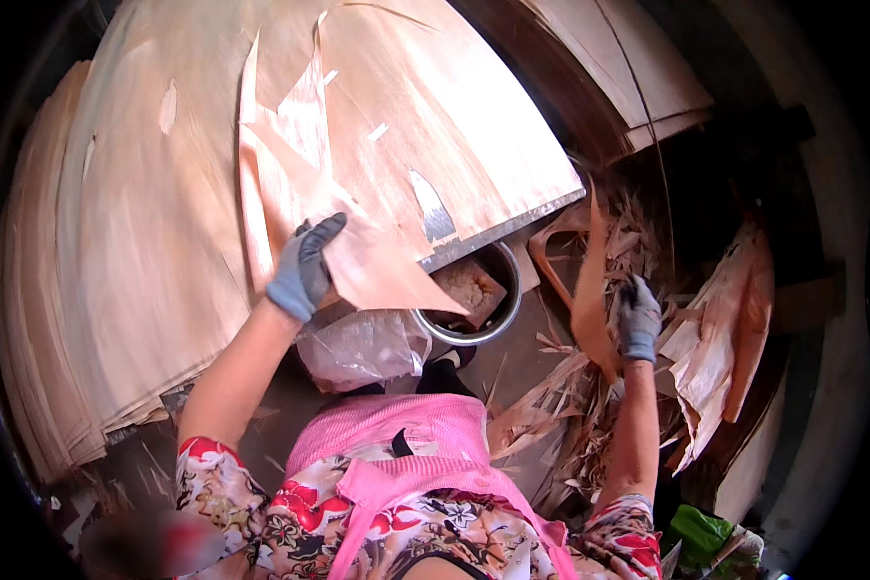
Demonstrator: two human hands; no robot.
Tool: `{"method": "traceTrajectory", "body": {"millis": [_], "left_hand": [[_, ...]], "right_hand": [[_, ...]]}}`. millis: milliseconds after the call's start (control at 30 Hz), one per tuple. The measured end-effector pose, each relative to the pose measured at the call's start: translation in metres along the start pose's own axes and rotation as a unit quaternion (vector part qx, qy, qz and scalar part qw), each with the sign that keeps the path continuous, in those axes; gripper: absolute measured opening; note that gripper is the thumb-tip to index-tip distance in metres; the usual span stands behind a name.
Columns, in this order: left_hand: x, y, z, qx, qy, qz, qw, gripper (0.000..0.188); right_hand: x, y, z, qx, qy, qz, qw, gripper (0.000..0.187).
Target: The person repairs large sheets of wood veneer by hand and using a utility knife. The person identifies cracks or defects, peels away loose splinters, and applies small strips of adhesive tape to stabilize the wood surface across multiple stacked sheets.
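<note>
My left hand (305, 269), in a grey glove, grips a torn, pale pink sheet of wood veneer (377, 266) and holds it over the edge of a large stack of veneer sheets (145, 222). My right hand (638, 319), also in a grey glove, is closed on a narrow curled strip of veneer (590, 290) above a heap of scraps on the floor. More torn pieces (295, 126) lie on top of the stack.
A round metal bowl (498, 324) with a brown block inside stands under the stack's edge, beside a crumpled clear plastic bag (362, 348). Veneer offcuts (715, 358) litter the floor on the right. A second stack of sheets (628, 68) lies at the back right.
</note>
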State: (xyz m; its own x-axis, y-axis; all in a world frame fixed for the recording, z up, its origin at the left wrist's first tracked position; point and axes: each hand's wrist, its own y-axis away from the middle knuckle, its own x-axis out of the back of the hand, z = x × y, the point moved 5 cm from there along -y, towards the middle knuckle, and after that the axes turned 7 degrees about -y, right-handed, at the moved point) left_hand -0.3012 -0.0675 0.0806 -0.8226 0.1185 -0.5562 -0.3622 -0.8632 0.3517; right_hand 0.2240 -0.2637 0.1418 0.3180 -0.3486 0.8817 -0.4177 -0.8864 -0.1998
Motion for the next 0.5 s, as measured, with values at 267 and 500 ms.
{"method": "traceTrajectory", "body": {"millis": [267, 500], "left_hand": [[-0.042, 0.005, -0.021, 0.122, 0.050, -0.020, 0.991, 0.019], [-0.037, 0.001, -0.020, 0.113, 0.033, -0.026, 0.993, 0.020]], "right_hand": [[-0.104, 0.018, -0.244, 0.024, -0.436, -0.272, 0.858, 0.038], [-0.153, 0.046, -0.254, -0.089, -0.490, -0.345, 0.795, 0.024]]}}
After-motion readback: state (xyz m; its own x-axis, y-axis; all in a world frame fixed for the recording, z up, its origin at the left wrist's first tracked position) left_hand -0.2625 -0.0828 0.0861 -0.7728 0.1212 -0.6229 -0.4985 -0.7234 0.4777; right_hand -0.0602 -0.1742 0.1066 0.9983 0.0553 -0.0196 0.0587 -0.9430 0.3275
